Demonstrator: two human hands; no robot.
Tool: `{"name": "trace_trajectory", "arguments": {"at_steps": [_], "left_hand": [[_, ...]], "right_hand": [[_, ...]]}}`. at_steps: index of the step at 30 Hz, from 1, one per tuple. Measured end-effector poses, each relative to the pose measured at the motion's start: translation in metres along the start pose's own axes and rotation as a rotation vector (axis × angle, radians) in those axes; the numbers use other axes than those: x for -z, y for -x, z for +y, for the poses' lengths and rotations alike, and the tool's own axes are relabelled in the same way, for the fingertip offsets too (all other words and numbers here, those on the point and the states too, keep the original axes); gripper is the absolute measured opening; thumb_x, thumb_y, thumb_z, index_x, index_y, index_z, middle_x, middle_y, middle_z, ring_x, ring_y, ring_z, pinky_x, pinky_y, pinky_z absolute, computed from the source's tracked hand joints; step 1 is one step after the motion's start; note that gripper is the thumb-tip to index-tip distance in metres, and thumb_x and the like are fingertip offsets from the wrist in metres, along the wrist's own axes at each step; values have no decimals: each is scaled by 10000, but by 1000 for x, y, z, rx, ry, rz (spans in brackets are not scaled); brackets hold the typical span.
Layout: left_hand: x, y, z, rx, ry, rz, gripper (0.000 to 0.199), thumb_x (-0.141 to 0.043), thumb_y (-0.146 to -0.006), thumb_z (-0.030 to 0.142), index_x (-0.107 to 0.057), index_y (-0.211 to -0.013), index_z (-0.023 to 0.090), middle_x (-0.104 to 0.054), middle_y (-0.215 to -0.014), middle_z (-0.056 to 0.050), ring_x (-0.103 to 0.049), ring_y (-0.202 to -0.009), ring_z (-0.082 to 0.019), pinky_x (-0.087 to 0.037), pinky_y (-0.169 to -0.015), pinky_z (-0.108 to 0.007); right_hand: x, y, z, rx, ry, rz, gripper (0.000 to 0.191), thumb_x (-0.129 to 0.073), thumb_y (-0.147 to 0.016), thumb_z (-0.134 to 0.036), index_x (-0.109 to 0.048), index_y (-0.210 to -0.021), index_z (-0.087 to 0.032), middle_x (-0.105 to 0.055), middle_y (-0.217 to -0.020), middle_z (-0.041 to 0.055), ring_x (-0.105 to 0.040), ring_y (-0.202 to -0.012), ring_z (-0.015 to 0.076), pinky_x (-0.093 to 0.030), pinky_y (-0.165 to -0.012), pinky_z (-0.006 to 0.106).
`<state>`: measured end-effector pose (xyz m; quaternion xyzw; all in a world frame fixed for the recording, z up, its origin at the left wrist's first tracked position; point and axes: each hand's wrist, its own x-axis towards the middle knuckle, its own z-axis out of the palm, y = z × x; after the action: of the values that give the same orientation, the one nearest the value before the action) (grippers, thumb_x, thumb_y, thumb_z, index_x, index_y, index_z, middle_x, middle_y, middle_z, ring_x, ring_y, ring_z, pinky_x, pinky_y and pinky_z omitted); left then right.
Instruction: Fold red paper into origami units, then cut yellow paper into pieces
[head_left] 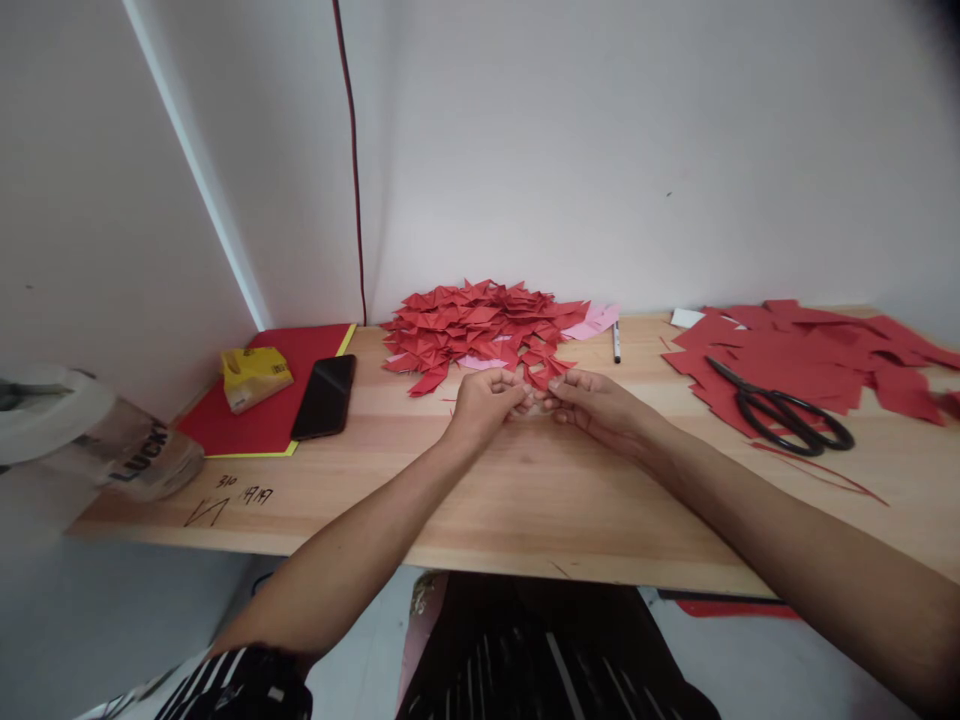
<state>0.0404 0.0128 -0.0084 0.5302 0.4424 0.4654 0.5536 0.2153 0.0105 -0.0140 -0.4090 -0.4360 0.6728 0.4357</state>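
Note:
My left hand (489, 398) and my right hand (596, 402) meet above the middle of the table, fingertips pinched close together. Between them is a small piece of red folded paper (541, 378), mostly covered by the fingers. Just beyond my hands lies a heap of pointed red folded-paper pieces (480, 318), with some pink paper (596, 320) at its right side. How the held piece is folded is too small to make out.
On the right, black-handled scissors (780, 408) rest on red paper sheets (787, 350). A marker (616, 342) lies near the wall. On the left are a phone (325, 397), a yellow packet (256, 378) on a red sheet (225, 428), and a clear "LUCKY" cup (150, 450). The wooden table (525, 510) meets the wall.

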Motion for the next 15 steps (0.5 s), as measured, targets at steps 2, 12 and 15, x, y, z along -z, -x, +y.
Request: {"name": "trace_trajectory", "arguments": {"at_steps": [2, 12, 15], "left_hand": [[-1, 1, 2, 1, 0, 14, 59, -625, -697, 166, -581, -672, 137, -624, -575, -2, -551, -493, -75, -386, -456, -162], [11, -2, 10, -9, 185, 55, 100, -585, -687, 208, -533, -624, 151, -528, -570, 23, -504, -516, -67, -415, -495, -175], [12, -5, 10, 32, 242, 73, 108, -613, -689, 217, -536, -660, 147, -545, -600, 15, -531, -545, -77, -429, -496, -179]], "right_hand": [[-1, 0, -1, -7, -4, 0, 357, -853, -619, -406, -592, -686, -173, -670, -718, 13, -580, -656, 111, -416, -585, 250], [6, -4, -1, 43, -75, 82, 360, -866, -607, -347, -554, -682, -185, -683, -701, 14, -586, -619, 101, -423, -521, 210], [5, -3, -1, 48, -53, 62, 366, -857, -619, -365, -544, -672, -183, -701, -745, 30, -593, -632, 103, -423, -505, 206]]}}
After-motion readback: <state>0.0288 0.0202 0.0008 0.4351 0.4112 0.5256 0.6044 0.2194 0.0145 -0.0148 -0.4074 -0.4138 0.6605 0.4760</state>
